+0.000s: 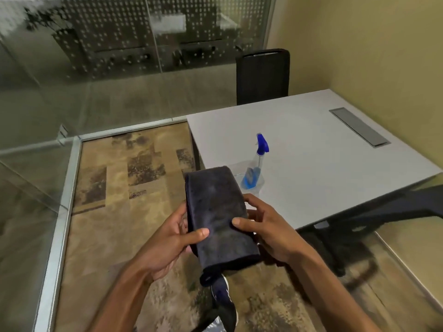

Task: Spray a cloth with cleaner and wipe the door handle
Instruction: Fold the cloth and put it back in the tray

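Desk (311,140) surface lies just beyond your fingertips, with the spray bottle (257,161) standing upright near its front corner. Folded dark cloth (218,212) sits between both hands, in front of the bottle; expect it to be light, soft and limp, so grip it along the long edges. Your left hand (167,238) and right hand (271,226) are each closed narrowly on it, thumbs pressed on top, remaining fingers underneath.

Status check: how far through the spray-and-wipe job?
Early. Done: folded dark cloth picked up, held by left hand and right hand. Spray bottle stands untouched on the table. Left: spraying the cloth, wiping the handle; no door handle in view.
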